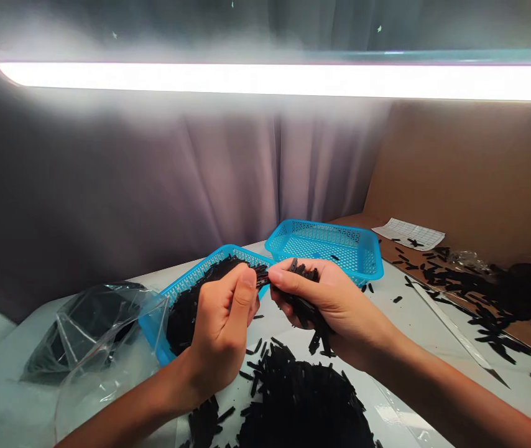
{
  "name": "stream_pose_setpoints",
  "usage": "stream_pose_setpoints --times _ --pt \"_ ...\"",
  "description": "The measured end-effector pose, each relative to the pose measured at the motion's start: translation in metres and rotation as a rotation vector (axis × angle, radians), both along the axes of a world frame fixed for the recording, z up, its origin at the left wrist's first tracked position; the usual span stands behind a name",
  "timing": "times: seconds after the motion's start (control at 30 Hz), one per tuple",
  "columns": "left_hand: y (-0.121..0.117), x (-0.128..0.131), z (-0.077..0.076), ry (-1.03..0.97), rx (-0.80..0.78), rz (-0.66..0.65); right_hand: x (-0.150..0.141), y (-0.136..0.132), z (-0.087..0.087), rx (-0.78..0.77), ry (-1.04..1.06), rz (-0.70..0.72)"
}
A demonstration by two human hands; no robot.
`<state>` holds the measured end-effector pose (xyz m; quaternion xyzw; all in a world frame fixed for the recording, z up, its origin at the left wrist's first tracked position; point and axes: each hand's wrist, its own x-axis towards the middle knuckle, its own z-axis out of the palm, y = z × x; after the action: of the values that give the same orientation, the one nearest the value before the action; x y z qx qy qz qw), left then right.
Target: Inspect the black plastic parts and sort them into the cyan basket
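Note:
My left hand (223, 330) is closed, thumb and fingers pinching a small black strip (262, 277) above the table. My right hand (326, 305) is closed round a bundle of black strips (309, 311) and its thumb presses the same strip from the other side. Both hands meet over a large heap of black strips (303, 404) on the white table (415, 311). Behind my left hand a blue basket (186, 283) is full of black strips.
A second blue basket (368, 249), almost bare inside, stands behind my right hand. A clear plastic bag (92, 336) with dark contents lies at left. Loose black strips (489, 286) cover brown cardboard at right, beside a paper sheet (410, 233). A curtain hangs behind.

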<state>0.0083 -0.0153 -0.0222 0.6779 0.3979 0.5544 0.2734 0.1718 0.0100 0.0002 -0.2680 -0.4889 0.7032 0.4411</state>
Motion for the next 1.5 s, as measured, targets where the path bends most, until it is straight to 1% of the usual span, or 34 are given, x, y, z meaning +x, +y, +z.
stream_pose_setpoints --times 0.1,0.17,0.23,0.4,0.47,0.53,0.6,0.67,0.77,0.87,0.93,1.0,1.07,1.13,1.23,1.3,1.37,1.5 --pt "-0.001 -0.001 0.0 0.05 0.09 0.041 0.001 0.002 -0.002 0.034 -0.046 0.03" --pt "-0.003 -0.001 0.001 0.07 0.108 0.052 0.003 0.003 -0.002 0.075 -0.073 0.047" --pt "-0.004 0.0 0.003 0.023 0.035 0.026 0.004 0.003 -0.002 0.121 -0.066 0.041" --pt "-0.008 0.004 0.011 -0.221 -0.276 -0.088 0.004 0.001 -0.002 0.215 -0.034 -0.004" --pt "-0.009 0.005 0.014 -0.276 -0.343 -0.106 0.003 0.001 -0.003 0.247 -0.034 -0.028" --pt "-0.01 0.006 0.015 -0.287 -0.365 -0.104 0.003 0.001 -0.003 0.271 -0.044 -0.048" --pt "-0.011 0.006 0.016 -0.263 -0.332 -0.084 0.003 0.001 -0.003 0.28 -0.061 -0.051" --pt "-0.011 0.006 0.015 -0.189 -0.237 -0.045 0.003 0.001 -0.002 0.262 -0.071 -0.051" --pt "-0.012 0.003 0.015 0.014 -0.043 0.043 0.003 0.0 0.001 0.217 -0.059 -0.06" --pt "-0.013 -0.002 0.015 0.231 0.131 0.128 0.004 -0.001 0.004 0.205 -0.05 -0.044" --pt "-0.014 -0.005 0.015 0.314 0.208 0.15 0.005 -0.001 0.006 0.191 -0.045 -0.011" --pt "-0.014 -0.006 0.014 0.328 0.233 0.13 0.006 -0.002 0.006 0.136 -0.031 0.036" --pt "-0.015 -0.005 0.014 0.275 0.195 0.065 0.006 -0.002 0.005 0.049 -0.002 0.094" --pt "-0.015 -0.003 0.013 0.168 0.116 -0.017 0.005 -0.002 0.005 -0.025 0.027 0.148" --pt "-0.014 0.002 0.012 -0.004 -0.032 -0.103 0.004 -0.002 0.004 -0.075 0.044 0.172" --pt "-0.013 0.004 0.012 -0.086 -0.112 -0.12 0.002 -0.002 0.003 -0.07 0.043 0.143" --pt "-0.011 0.005 0.012 -0.139 -0.166 -0.116 0.001 -0.002 0.003 -0.027 0.034 0.086" --pt "-0.007 0.004 0.012 -0.166 -0.244 -0.115 -0.001 -0.003 0.002 0.069 -0.008 -0.016"
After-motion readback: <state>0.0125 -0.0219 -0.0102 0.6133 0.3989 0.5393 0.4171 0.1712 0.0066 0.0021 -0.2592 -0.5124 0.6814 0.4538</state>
